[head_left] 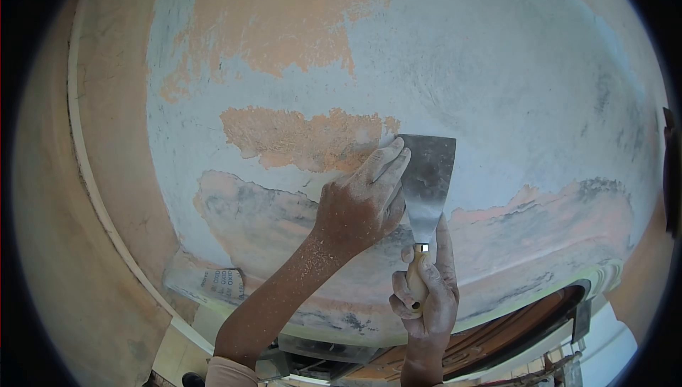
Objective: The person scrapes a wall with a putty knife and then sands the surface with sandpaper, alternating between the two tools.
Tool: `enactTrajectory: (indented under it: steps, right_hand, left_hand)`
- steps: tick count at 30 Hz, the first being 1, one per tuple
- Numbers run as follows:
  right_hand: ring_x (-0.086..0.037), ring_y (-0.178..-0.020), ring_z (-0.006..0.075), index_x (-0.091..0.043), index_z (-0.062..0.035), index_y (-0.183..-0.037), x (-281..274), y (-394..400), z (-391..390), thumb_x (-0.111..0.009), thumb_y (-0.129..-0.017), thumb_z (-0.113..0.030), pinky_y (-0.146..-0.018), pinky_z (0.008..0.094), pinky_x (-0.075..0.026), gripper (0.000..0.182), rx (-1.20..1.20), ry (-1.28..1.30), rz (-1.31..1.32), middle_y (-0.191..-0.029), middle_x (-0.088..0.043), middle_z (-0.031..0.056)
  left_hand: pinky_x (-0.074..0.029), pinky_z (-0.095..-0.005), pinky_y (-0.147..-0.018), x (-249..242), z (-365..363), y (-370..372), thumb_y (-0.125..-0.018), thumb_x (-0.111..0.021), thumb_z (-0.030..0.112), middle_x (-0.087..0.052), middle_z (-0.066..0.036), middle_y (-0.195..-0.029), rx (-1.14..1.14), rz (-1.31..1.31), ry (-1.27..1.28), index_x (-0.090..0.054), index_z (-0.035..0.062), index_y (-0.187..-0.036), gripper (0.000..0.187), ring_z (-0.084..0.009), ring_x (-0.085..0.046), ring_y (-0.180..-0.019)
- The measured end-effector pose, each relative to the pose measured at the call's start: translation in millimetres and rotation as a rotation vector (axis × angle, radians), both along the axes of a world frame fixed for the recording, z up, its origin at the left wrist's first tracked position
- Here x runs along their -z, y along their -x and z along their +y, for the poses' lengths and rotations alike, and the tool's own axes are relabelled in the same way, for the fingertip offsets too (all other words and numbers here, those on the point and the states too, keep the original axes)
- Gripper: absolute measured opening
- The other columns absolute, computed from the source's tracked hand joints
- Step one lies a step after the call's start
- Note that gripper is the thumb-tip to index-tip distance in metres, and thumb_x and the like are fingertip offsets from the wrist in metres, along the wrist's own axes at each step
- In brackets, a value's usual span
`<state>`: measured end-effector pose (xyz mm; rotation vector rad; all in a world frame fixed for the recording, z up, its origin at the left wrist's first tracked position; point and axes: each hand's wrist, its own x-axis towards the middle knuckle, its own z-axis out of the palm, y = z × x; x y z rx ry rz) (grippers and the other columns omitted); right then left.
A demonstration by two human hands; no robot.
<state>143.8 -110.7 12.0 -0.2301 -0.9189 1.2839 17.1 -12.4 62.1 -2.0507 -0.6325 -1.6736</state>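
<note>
A metal putty knife [428,187] with a wooden handle is pressed flat against a wall [511,82] coated in pale grey filler. My right hand [425,298] grips the handle from below, its index finger stretched up along the blade's neck. My left hand [366,199], dusted white, lies on the wall beside the knife with its fingertips pushing on the blade's left edge. Just left of the blade is a rough orange patch of bare plaster [298,138].
A bigger orange bare area [284,25] sits higher on the wall. A darker smeared band [270,224] runs below the hands. A curved pale moulding [92,195] borders the wall at left. A wooden frame [511,334] shows at the bottom right.
</note>
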Motion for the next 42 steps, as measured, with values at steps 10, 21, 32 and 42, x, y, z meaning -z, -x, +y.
enactTrajectory:
  steps: [10, 21, 32, 42]
  right_hand:
    - [-0.045, -0.047, 0.0079, -0.012, -0.0106, -0.146, 4, -2, 4, -0.043, -0.093, -0.004, -0.031, 0.0186, -0.034, 0.062, -0.006, -0.01, -0.01, -0.092, -0.054, 0.0093]
    - [-0.044, -0.045, 0.007, -0.012, -0.0102, -0.146, -7, 7, 3, -0.043, -0.093, -0.004, -0.031, 0.018, -0.032, 0.062, 0.028, -0.007, -0.026, -0.089, -0.053, 0.0075]
    - [-0.045, -0.045, 0.0068, -0.012, -0.0085, -0.146, -3, 3, 3, -0.044, -0.093, -0.006, -0.032, 0.0182, -0.033, 0.062, 0.027, -0.022, -0.06, -0.088, -0.054, 0.0055]
    - [-0.046, -0.047, 0.0072, -0.011, -0.0097, -0.146, 10, 4, 8, -0.045, -0.093, -0.007, -0.032, 0.0176, -0.033, 0.063, 0.016, -0.046, -0.041, -0.092, -0.055, 0.0068]
  left_hand:
    - [-0.055, -0.0324, -0.076, 5, 2, 1, -0.074, -0.062, 0.007, -0.056, -0.015, -0.121, -0.004, 0.002, -0.02, -0.057, -0.0032, -0.114, 0.041, -0.0252, -0.062, -0.102]
    - [-0.056, -0.0319, -0.075, -3, 6, 3, -0.075, -0.061, 0.006, -0.057, -0.015, -0.119, -0.007, -0.008, -0.032, -0.058, -0.0037, -0.113, 0.039, -0.0251, -0.063, -0.1]
    - [-0.055, -0.0313, -0.075, 2, 4, 2, -0.07, -0.062, 0.007, -0.059, -0.014, -0.117, -0.012, -0.028, -0.01, -0.059, -0.0001, -0.115, 0.046, -0.0263, -0.062, -0.102]
    - [-0.055, -0.0313, -0.074, 7, 4, 3, -0.073, -0.062, 0.006, -0.057, -0.015, -0.12, -0.021, 0.011, -0.029, -0.057, -0.0026, -0.114, 0.043, -0.0246, -0.062, -0.103]
